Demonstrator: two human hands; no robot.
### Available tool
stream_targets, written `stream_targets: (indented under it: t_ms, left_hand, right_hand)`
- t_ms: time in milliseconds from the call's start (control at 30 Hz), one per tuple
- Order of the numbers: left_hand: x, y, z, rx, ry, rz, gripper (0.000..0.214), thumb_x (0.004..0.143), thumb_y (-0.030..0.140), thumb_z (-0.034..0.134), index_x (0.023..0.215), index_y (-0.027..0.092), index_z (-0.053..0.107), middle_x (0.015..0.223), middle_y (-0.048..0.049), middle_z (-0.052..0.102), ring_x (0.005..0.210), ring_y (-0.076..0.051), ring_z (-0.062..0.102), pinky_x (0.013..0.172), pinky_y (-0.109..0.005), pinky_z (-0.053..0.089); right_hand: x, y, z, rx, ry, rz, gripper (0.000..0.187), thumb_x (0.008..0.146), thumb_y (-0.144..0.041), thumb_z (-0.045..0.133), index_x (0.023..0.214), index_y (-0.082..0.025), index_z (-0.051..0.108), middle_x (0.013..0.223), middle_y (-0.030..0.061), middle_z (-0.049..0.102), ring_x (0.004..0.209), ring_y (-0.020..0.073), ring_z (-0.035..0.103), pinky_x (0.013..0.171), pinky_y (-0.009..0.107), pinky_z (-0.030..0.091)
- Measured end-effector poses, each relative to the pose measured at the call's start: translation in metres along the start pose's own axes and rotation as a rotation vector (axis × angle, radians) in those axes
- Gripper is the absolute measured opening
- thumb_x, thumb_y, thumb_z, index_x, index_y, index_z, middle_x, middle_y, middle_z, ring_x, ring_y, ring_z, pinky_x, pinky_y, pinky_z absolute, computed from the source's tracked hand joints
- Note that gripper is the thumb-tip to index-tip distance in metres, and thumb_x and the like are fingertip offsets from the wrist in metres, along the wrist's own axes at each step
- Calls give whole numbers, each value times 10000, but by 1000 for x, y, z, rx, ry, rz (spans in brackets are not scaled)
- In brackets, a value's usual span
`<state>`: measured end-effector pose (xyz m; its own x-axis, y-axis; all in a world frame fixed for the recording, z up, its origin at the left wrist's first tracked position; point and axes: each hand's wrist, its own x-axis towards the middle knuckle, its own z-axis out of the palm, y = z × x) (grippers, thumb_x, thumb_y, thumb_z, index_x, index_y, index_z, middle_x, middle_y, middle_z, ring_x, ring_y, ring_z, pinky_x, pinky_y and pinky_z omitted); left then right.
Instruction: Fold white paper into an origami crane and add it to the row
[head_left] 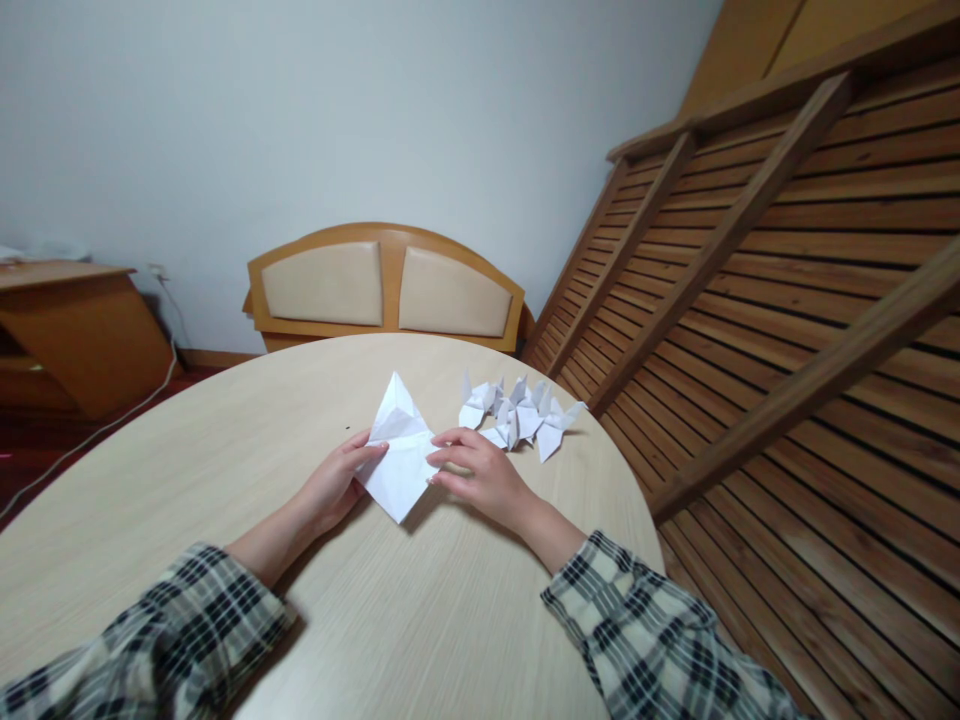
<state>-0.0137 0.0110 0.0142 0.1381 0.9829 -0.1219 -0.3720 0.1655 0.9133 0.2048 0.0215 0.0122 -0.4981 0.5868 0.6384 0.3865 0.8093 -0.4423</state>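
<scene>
Between my hands is a white sheet of folded paper [400,470], diamond-shaped, with a narrow point standing up at its far end and creases across its middle. My left hand [337,482] grips its left corner, thumb on top and fingers underneath. At the right corner, my right hand [480,475] pinches the edge between thumb and fingers. Just beyond my right hand, several white folded paper cranes [517,410] stand in a cluster on the round table.
The round pale wooden table [360,620] fills the foreground. Behind it stands a headboard [390,290] with two cream panels. A slatted wooden bed frame [750,300] leans along the right side. A wooden desk [82,330] and a white cable [105,425] are at the left.
</scene>
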Motion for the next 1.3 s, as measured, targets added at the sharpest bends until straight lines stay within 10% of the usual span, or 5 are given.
stream_targets:
  t_ms: [367,667,1300]
  left_hand:
    - [4,-2,-4,30,-10,-7,349,685,199,742,1018,122,674,854,-79,742,665,-178,666,570,-236,486]
    - [-1,2,-5,-274,19,-127,176,738,110,666,913,131,670,824,-57,741,706,-171,686,675,-263,551]
    - [0,-10,-6,4,-103,-81,282,655,171,788,913,119,685,854,-74,744,713,-168,657,658,-237,496]
  right_hand:
    - [-1,-6,-2,41,10,-21,419,780,17,464,1057,-216,675,1110,59,645,1065,163,605,923,368,513]
    - [0,1,4,-35,152,-31,281,853,-60,520,996,-223,699,1044,58,686,1000,158,641,905,364,529]
    - [3,-5,8,40,75,106,110,795,-141,659,880,-197,702,904,31,527,801,138,545,698,272,486]
